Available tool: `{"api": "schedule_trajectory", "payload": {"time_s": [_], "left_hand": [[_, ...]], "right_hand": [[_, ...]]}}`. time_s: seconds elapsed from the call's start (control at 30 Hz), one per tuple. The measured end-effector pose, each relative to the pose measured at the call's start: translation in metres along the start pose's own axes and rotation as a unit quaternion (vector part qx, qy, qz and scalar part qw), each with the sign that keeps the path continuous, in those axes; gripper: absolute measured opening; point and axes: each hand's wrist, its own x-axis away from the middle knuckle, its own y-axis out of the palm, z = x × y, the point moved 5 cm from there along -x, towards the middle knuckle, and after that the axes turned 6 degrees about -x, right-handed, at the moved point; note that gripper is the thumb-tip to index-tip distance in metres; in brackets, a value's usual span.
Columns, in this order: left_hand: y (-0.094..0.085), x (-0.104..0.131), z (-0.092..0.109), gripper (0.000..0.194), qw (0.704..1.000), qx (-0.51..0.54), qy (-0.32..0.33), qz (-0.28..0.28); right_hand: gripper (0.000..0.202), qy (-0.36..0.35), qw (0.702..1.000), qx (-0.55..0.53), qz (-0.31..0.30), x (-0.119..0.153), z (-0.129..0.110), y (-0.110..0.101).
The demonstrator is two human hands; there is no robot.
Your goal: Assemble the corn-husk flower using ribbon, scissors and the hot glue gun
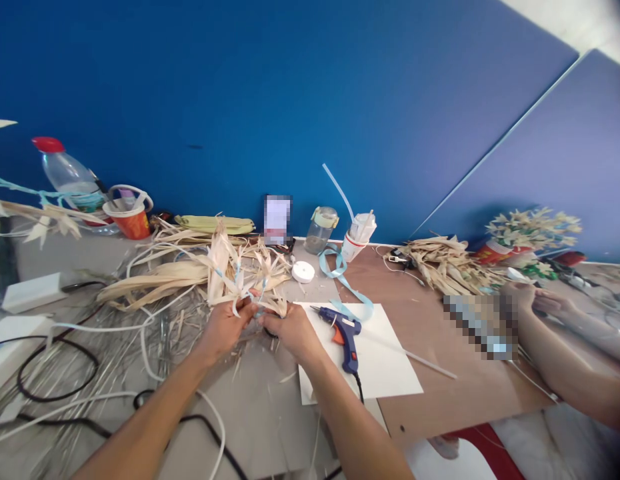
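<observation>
Near the middle, my left hand (234, 323) is closed, its fingertips pinching a blue-wrapped stem of a dried corn-husk flower spray (260, 283). Close beside it, my right hand (292, 327) is also closed on the spray, at its lower part. Pale pointed husk petals stand above both hands, and blue strips show between them. The exact fingertip grip is partly hidden. To the right of my right hand, a dark blue glue gun (346, 333) with an orange trigger lies on a white sheet (390, 373). Loose dried husks (160, 283) lie behind my left hand.
Cables (210, 423) and thin wires cover the left table. Behind are a red-capped bottle (67, 173), a red cup (130, 221), a phone (277, 220), a jar (321, 230) and a blue ribbon (357, 293). Another person's hands (520, 297) are at the right.
</observation>
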Motion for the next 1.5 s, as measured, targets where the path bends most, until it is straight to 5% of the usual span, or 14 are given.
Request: {"api": "schedule_trajectory", "payload": {"time_s": [0.27, 0.5, 0.6, 0.7, 0.8, 0.93, 1.07, 1.23, 1.5], "left_hand": [[-0.003, 0.003, 0.007, 0.016, 0.999, -0.021, -0.005, 0.047], [0.002, 0.004, 0.001, 0.029, 0.993, 0.074, -0.037, 0.078], [0.005, 0.008, 0.006, 0.035, 0.984, 0.149, -0.049, 0.08], [0.012, 0.011, 0.012, 0.034, 0.95, 0.305, -0.07, 0.011], [0.018, 0.014, 0.013, 0.026, 0.9, 0.413, -0.104, -0.092], [0.018, 0.013, 0.004, 0.022, 0.877, 0.438, -0.142, -0.139], [0.018, 0.014, 0.005, 0.024, 0.89, 0.401, -0.127, -0.175], [0.013, 0.012, 0.009, 0.018, 0.925, 0.352, -0.103, -0.1], [0.007, 0.008, 0.008, 0.016, 0.989, 0.143, -0.008, 0.02]], "right_hand": [[0.012, -0.027, 0.99, 0.106, 0.084, 0.008, 0.002, 0.005], [0.016, -0.083, 0.948, 0.296, 0.085, 0.014, -0.003, 0.015], [0.014, -0.061, 0.976, 0.18, 0.105, 0.011, -0.005, 0.014], [0.011, -0.042, 0.995, -0.02, 0.094, 0.007, -0.006, 0.013], [0.007, -0.011, 0.978, -0.197, 0.069, 0.005, -0.004, 0.012], [0.014, 0.071, 0.947, -0.312, 0.015, 0.006, 0.004, 0.016], [0.014, 0.113, 0.932, -0.344, -0.023, 0.008, 0.009, 0.021], [0.014, 0.123, 0.95, -0.287, -0.024, 0.007, 0.013, 0.021], [0.007, 0.007, 0.992, -0.107, 0.062, 0.008, 0.005, 0.016]]}}
